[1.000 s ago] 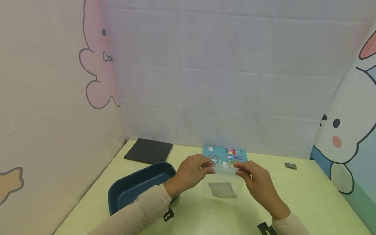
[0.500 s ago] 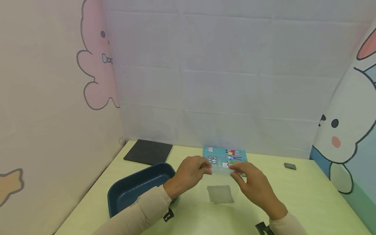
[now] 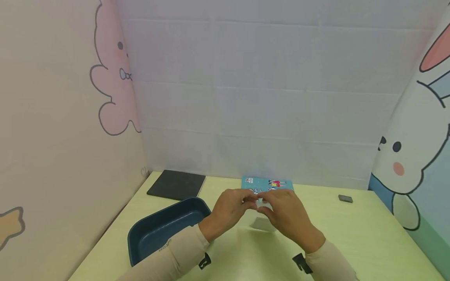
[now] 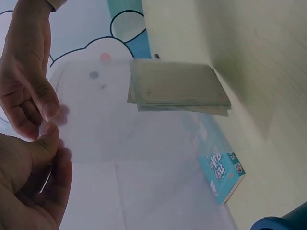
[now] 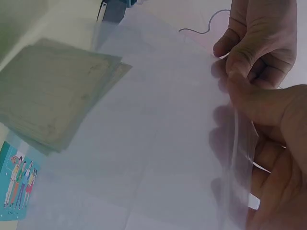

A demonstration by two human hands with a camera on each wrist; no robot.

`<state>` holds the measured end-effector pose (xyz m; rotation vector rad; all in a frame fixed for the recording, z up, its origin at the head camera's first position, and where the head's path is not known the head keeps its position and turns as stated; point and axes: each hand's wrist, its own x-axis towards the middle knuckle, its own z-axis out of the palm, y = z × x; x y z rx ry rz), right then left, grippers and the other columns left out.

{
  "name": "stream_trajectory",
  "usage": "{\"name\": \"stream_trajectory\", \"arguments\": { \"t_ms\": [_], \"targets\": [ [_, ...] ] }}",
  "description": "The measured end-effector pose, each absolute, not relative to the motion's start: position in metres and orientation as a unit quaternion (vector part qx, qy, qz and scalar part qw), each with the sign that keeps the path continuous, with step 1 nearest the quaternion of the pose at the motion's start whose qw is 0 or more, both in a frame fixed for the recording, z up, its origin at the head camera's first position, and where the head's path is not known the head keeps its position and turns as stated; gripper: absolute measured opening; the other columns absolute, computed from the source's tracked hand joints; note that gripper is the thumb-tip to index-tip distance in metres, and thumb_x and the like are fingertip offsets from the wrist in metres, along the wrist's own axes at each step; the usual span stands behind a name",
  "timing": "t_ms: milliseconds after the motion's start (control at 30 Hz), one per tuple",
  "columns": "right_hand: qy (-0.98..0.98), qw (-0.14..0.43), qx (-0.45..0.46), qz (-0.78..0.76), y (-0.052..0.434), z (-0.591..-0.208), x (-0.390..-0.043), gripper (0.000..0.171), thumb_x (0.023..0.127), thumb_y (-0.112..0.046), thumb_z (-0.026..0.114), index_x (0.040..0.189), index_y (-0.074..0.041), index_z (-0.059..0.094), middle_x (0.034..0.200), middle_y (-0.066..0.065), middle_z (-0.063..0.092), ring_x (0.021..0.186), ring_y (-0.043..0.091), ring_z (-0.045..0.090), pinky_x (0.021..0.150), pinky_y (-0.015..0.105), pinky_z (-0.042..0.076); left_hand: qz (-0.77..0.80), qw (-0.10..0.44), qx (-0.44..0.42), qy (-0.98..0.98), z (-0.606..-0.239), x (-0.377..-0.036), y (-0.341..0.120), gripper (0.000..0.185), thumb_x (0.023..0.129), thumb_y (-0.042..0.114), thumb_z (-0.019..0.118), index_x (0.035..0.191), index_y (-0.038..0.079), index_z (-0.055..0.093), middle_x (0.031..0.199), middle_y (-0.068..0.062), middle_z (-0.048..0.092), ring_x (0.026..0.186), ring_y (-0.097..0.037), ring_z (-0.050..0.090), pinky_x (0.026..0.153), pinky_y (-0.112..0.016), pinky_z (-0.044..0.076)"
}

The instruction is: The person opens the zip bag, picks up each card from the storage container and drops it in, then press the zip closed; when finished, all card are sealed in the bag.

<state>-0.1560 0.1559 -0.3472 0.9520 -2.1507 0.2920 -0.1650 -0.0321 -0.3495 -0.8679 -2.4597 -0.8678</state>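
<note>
Both hands hold a clear plastic bag [image 3: 258,223] by its top edge above the table. My left hand [image 3: 249,201] pinches the edge between thumb and fingers, and my right hand [image 3: 263,207] pinches it right beside the left, almost touching. A small stack of grey cards [image 3: 263,224] lies in the bottom of the bag; it is plain in the left wrist view [image 4: 177,90] and the right wrist view [image 5: 53,103]. The bag's strip runs along my right thumb [image 5: 259,108].
A dark blue tray [image 3: 165,230] sits on the yellow-green table [image 3: 358,238], left of my left forearm. Behind the hands lies a teal box [image 3: 267,182]. A black pad [image 3: 177,184] lies at the back left, a small grey block [image 3: 345,198] at the back right. Printed walls enclose the table.
My right hand has slid left along the bag's top edge until it meets my left hand. The bag and cards have shifted slightly left and closer to the hands.
</note>
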Motion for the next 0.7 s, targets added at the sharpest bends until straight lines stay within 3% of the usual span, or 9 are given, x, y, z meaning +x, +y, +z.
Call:
{"name": "stream_trajectory", "arguments": {
  "t_ms": [100, 300, 500, 700],
  "targets": [
    [-0.839, 0.382, 0.371, 0.114, 0.1548, -0.3461, -0.1566, 0.026, 0.063, -0.018, 0.080, 0.083, -0.017, 0.064, 0.070, -0.010, 0.061, 0.066, 0.009, 0.058, 0.067, 0.036, 0.043, -0.280, 0.208, -0.310, -0.884, -0.3492, -0.1643, -0.0338, 0.013, 0.080, 0.027, 0.064, 0.090, 0.021, 0.068, 0.083, 0.016, 0.063, 0.070, 0.007, 0.054, 0.059, -0.014, 0.042],
    [-0.835, 0.394, 0.367, 0.111, 0.1511, -0.3485, -0.1578, 0.013, 0.071, -0.020, 0.075, 0.076, -0.019, 0.063, 0.066, -0.012, 0.056, 0.062, 0.008, 0.054, 0.065, 0.035, 0.042, -0.250, 0.235, -0.314, -0.885, -0.3493, -0.1621, -0.0324, 0.010, 0.082, 0.031, 0.063, 0.085, 0.023, 0.067, 0.080, 0.015, 0.059, 0.068, 0.004, 0.052, 0.057, -0.014, 0.040],
    [-0.819, 0.435, 0.357, 0.114, 0.1478, -0.3513, -0.1581, 0.012, 0.070, -0.021, 0.074, 0.072, -0.017, 0.062, 0.061, -0.011, 0.055, 0.057, 0.009, 0.054, 0.063, 0.035, 0.042, -0.252, 0.235, -0.308, -0.887, -0.3502, -0.1601, -0.0287, 0.007, 0.083, 0.029, 0.063, 0.083, 0.022, 0.066, 0.077, 0.013, 0.057, 0.065, 0.003, 0.050, 0.054, -0.015, 0.039],
    [-0.827, 0.432, 0.340, 0.116, 0.1533, -0.3528, -0.1578, 0.011, 0.070, -0.023, 0.074, 0.072, -0.020, 0.063, 0.068, -0.012, 0.058, 0.064, 0.009, 0.056, 0.060, 0.035, 0.039, -0.249, 0.234, -0.296, -0.892, -0.3497, -0.1617, -0.0284, 0.010, 0.081, 0.023, 0.067, 0.074, 0.021, 0.061, 0.069, 0.013, 0.052, 0.058, 0.001, 0.045, 0.050, -0.017, 0.036]
  ]
}}
